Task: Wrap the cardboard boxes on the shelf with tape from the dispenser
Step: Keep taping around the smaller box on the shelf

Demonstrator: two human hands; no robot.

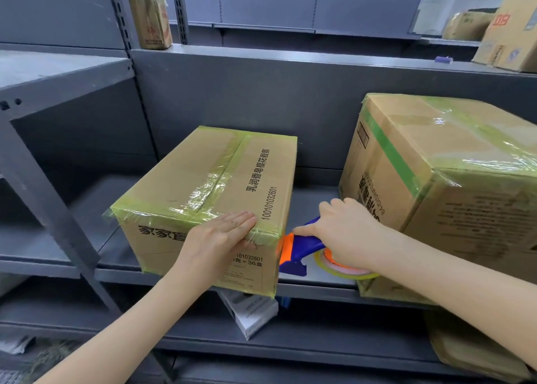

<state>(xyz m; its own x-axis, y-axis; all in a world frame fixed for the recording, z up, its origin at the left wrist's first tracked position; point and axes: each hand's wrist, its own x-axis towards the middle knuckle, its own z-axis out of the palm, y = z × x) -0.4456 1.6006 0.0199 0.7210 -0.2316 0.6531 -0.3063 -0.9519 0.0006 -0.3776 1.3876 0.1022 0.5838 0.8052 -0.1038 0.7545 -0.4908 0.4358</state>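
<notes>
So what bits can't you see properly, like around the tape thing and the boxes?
Head view, tape dispenser: the right hand covers its handle and much of the roll.
Head view, smaller box: the left hand hides part of the front print; its far sides face away.
Head view, larger box: cut off by the right edge.
Head view, white box below: half behind the shelf edge, print too small.
</notes>
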